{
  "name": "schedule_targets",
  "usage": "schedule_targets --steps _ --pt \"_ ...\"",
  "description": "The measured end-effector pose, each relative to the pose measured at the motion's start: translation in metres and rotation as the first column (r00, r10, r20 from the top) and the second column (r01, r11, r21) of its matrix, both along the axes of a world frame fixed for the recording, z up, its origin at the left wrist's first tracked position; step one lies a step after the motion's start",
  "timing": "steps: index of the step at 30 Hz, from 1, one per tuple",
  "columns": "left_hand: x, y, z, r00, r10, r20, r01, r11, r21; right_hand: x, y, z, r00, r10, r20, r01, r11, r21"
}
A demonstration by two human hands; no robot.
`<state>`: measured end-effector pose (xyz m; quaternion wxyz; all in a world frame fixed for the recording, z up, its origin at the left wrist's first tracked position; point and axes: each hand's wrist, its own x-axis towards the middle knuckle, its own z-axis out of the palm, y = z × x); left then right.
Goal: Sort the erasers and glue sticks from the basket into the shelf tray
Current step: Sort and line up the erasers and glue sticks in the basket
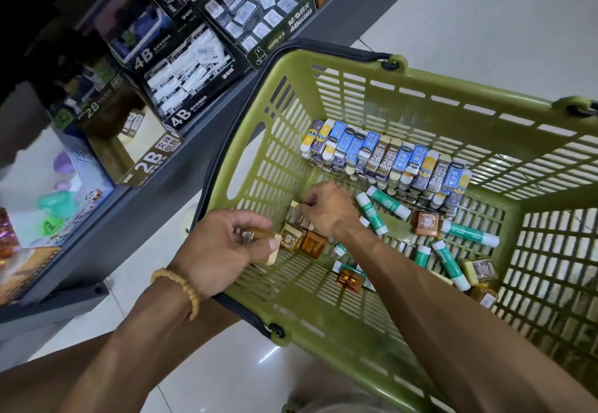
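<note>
Your left hand (223,244) gripped several small amber-wrapped square erasers (259,237) at the olive-green plastic basket (420,88) rim, while your right hand (326,208) pinched another from a cluster beyond. Green-and-white glue sticks (388,203) lay farther in. The overfull left-hand stack risked spilling before reaching the cardboard shelf tray (142,166).

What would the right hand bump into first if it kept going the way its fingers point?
The right hand points toward the basket's left side. It would probably first meet the small cream eraser already at its fingertips, then the green basket wall behind. Depth is hard to judge from this one view.
</note>
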<state>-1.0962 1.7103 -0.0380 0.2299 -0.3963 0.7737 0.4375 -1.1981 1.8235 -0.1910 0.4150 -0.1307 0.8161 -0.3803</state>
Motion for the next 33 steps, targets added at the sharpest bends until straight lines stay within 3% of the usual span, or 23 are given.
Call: schedule_targets --steps 2,5,8,11,16,18,20,21,23,25,30,33 --pt "0.0 0.0 -0.001 1.0 -0.002 -0.011 0.002 0.999 -0.04 -0.003 0.005 0.007 0.999 -0.019 0.029 0.02 0.999 -0.044" --pt "-0.005 0.001 -0.001 1.0 0.012 -0.027 -0.014 0.998 -0.058 -0.011 0.022 0.024 0.971 -0.054 0.231 0.092 0.984 -0.153" --pt "-0.015 0.005 -0.004 0.996 0.05 -0.074 -0.047 0.998 0.037 -0.016 0.046 0.05 0.876 -0.021 0.483 0.185 0.938 -0.294" --pt "-0.025 0.016 -0.011 0.991 0.058 -0.122 -0.04 0.989 0.145 -0.015 0.064 0.069 0.802 0.084 0.592 0.215 0.883 -0.416" --pt "-0.044 0.041 -0.024 0.976 -0.032 -0.215 0.078 0.975 0.207 -0.019 0.093 0.073 0.83 -0.031 0.557 0.292 0.875 -0.386" --pt "-0.046 0.047 -0.04 0.981 -0.098 -0.166 0.132 0.968 0.211 -0.025 0.109 0.07 0.858 -0.134 0.496 0.315 0.9 -0.302" --pt "-0.045 0.053 -0.06 0.957 -0.283 -0.069 0.29 0.942 0.171 -0.03 0.124 0.066 0.866 -0.253 0.431 0.362 0.912 -0.193" --pt "-0.043 0.057 -0.073 0.91 -0.415 0.001 0.41 0.899 0.154 -0.032 0.13 0.064 0.861 -0.292 0.416 0.385 0.909 -0.159" --pt "-0.042 0.065 -0.093 0.728 -0.674 0.123 0.664 0.739 0.116 -0.033 0.136 0.062 0.845 -0.331 0.42 0.419 0.897 -0.138" --pt "-0.043 0.075 -0.105 0.594 -0.784 0.179 0.786 0.614 0.078 -0.032 0.139 0.058 0.831 -0.355 0.428 0.446 0.886 -0.13" --pt "-0.043 0.097 -0.118 0.467 -0.858 0.213 0.873 0.486 0.04 -0.028 0.143 0.044 0.827 -0.37 0.424 0.451 0.886 -0.107" --pt "-0.045 0.097 -0.114 0.512 -0.835 0.202 0.84 0.536 0.082 -0.026 0.142 0.033 0.836 -0.372 0.403 0.443 0.892 -0.095"
